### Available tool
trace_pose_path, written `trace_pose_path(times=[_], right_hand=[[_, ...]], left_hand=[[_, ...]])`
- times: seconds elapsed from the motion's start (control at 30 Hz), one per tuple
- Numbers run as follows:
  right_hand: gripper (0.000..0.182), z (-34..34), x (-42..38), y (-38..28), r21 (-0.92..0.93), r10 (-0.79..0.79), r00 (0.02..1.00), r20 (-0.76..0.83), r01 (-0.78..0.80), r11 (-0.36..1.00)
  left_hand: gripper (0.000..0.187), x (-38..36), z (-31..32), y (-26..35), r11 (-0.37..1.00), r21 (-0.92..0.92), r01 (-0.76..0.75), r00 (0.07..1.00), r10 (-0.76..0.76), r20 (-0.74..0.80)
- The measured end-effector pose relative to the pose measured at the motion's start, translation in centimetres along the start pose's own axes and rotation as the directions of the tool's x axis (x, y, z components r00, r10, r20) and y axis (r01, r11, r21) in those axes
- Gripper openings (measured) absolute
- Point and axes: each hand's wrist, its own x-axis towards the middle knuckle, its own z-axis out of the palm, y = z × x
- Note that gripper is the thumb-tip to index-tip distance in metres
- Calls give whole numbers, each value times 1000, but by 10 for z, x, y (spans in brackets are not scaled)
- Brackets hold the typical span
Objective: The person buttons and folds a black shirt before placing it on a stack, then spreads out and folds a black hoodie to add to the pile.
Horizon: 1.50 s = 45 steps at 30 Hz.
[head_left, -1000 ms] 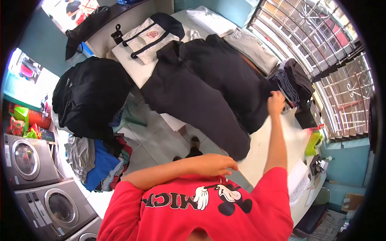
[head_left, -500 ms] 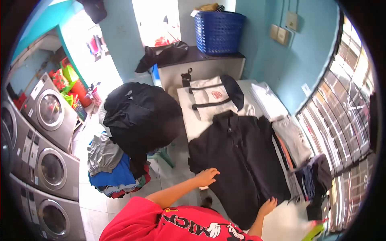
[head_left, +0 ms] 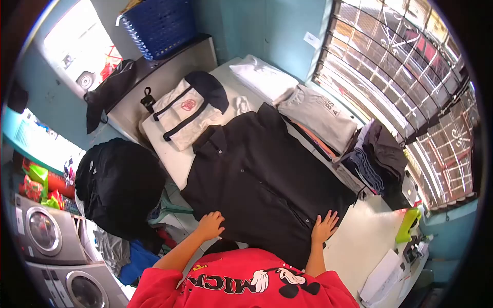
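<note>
A black buttoned shirt lies spread front-up on the white table, its collar toward the far left. My left hand rests on the shirt's left edge, fingers slightly bent and apart. On the lower right part of the shirt, my right hand lies flat with its fingers spread. Beyond the collar is a cream and black tote bag.
Folded white clothes, a folded grey shirt and folded dark clothes line the window side. A black clothes pile stands at left, near washing machines. A blue basket sits behind.
The view has swung right, bringing more of the window and the table's right end into sight. My right hand now lies flatter with fingers spread; my left hand stays at the shirt's edge.
</note>
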Motion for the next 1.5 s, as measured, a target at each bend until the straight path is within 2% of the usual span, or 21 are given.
trace_pose_path(times=[0.17,0.23,0.27,0.3,0.37,0.4,0.47,0.5,0.6,0.7,0.73,0.8,0.83,0.93,0.97,1.1,1.17,1.23,1.33,1.43,1.5], right_hand=[[52,-17,3,29,-29,98,990,97,-96,995],[52,-29,7,29,-79,263,942,207,-252,965],[47,-29,7,29,-90,300,940,165,-289,953],[47,-29,11,25,-95,307,939,154,-295,951],[33,-31,16,13,52,298,954,-33,-296,954],[33,-34,20,2,46,293,956,-34,-291,955],[22,-41,32,-30,361,71,982,-177,-2,932],[20,-39,36,-51,433,44,963,-265,78,898],[20,-36,47,-106,560,-82,969,-232,203,803],[20,-43,57,-157,680,-197,967,-161,253,688],[19,-44,62,-171,712,-238,964,-116,248,657],[19,-39,72,-192,736,-297,951,-87,262,624],[19,-38,77,-201,744,-325,943,-67,264,613],[19,-30,95,-222,758,-383,924,1,249,602],[19,-25,104,-227,756,-380,925,13,240,609],[23,-9,146,-251,694,-403,910,-94,350,629],[27,-5,167,-265,667,-381,923,-60,321,673],[30,2,185,-279,623,-384,918,-94,355,697],[35,10,202,-295,586,-408,904,-124,399,705],[39,17,211,-306,629,-451,886,-110,413,659],[44,16,214,-310,632,-478,874,-89,420,651]], left_hand=[[25,-3,3,-19,988,-114,-104,962,129,239],[23,19,1,-40,820,-499,282,846,33,533],[21,33,-18,-37,905,-413,99,924,70,376],[21,51,-29,-40,896,-443,-35,971,135,196],[20,89,-56,-43,888,-443,-122,992,124,-26],[18,110,-71,-43,859,-505,-91,996,67,-65],[19,151,-89,-53,814,-563,-144,974,16,-226],[20,174,-89,-63,780,-590,-208,946,6,-325],[26,242,-98,-86,723,-684,-96,919,-199,-340],[34,308,-93,-117,842,-531,100,868,-335,-368],[34,325,-85,-123,841,-534,93,870,-330,-368],[41,358,-85,-131,812,-493,313,835,-482,-264],[50,371,-87,-135,787,-491,373,843,-509,-176],[52,397,-98,-127,668,-505,547,729,-677,-107],[52,405,-95,-128,666,-502,552,730,-677,-95],[36,430,-73,-132,797,-474,374,851,-499,-167],[27,447,-67,-135,813,-560,157,829,-417,-373],[26,447,-115,-108,682,-730,32,836,-419,-355],[26,461,-171,-82,624,-752,-215,805,-323,-498],[28,481,-208,-69,524,-810,-265,792,-360,-492],[32,496,-219,-78,457,-825,-332,735,-423,-531]])
